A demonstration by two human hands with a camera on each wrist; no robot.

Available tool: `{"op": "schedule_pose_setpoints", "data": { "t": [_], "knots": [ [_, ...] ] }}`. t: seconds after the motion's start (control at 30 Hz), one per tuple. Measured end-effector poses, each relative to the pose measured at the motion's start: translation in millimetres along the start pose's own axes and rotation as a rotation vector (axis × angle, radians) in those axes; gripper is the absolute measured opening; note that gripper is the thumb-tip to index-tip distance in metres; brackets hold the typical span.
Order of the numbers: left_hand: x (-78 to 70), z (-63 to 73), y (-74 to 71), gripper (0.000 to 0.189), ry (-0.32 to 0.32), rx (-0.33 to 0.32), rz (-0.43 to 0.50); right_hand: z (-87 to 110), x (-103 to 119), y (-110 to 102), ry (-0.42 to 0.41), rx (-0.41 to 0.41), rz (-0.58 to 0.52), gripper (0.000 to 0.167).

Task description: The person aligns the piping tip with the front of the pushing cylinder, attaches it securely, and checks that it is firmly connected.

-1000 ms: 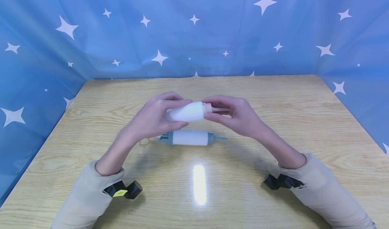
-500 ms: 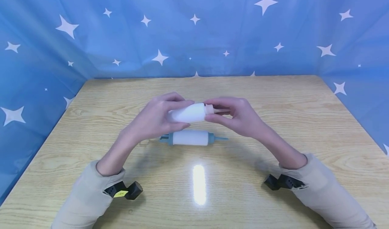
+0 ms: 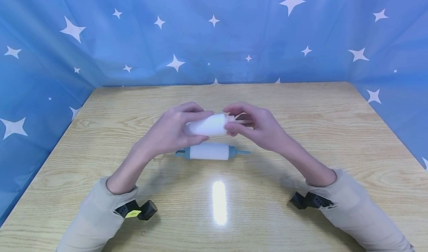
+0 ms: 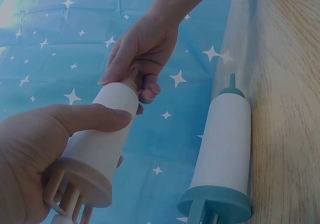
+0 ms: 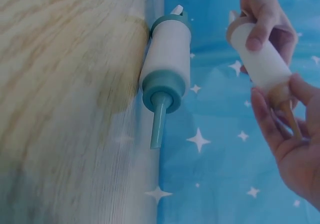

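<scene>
A syringe-shaped dispenser with a white barrel (image 3: 208, 125) and beige end pieces is held above the table, lying roughly sideways. My left hand (image 3: 170, 129) grips its barrel, thumb across the near side. The slotted beige back end (image 4: 82, 179) shows beside that palm in the left wrist view. At the other end, my right hand (image 3: 257, 125) has its thumb and fingers around the beige nozzle cap (image 5: 279, 94), whose thin tip points toward the palm. Below both hands, a matching dispenser with teal ends (image 3: 209, 151) lies on the table, touched by neither hand.
The wooden table (image 3: 217, 229) reaches back to a blue curtain (image 3: 234, 32) with white stars, which also hangs at both sides. A black wrist camera (image 3: 137, 209) is strapped to the left sleeve, another camera (image 3: 311, 200) to the right.
The right fingers have shifted around the nozzle cap, with the index finger lifting a little and other fingertips now showing beneath. The held dispenser has moved slightly right; the teal one lies still.
</scene>
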State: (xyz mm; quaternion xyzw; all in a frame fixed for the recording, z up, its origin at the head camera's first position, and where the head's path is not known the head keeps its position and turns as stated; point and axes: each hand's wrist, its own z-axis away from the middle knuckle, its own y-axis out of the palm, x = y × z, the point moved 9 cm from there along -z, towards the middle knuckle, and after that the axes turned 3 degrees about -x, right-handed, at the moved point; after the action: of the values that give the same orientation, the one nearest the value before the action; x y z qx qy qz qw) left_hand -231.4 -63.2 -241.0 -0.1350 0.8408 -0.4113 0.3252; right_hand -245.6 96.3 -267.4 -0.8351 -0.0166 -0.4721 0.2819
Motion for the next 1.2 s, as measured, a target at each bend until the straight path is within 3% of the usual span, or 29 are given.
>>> {"op": "schedule_pose_setpoints", "data": {
  "t": [0.4,0.7,0.9,1.07,1.2],
  "knots": [
    [1.7,0.0,-4.0,0.050,-0.008,-0.022,0.027,0.1,11,0,-0.156,-0.004,0.079,0.046],
    [3.3,0.1,-1.8,0.050,-0.013,-0.011,0.036,0.1,12,-2,-0.148,-0.004,0.103,0.043],
    [2.6,0.6,-2.2,0.050,-0.009,-0.010,0.024,0.9,9,1,-0.135,0.029,0.057,0.028],
    [-1.1,0.4,-3.5,0.050,0.005,-0.010,0.009,0.3,2,4,-0.071,0.073,0.055,0.007],
    [-2.2,0.5,-3.5,0.050,0.015,-0.012,0.001,-1.0,-4,5,-0.006,0.077,0.074,0.009]
  ]
}}
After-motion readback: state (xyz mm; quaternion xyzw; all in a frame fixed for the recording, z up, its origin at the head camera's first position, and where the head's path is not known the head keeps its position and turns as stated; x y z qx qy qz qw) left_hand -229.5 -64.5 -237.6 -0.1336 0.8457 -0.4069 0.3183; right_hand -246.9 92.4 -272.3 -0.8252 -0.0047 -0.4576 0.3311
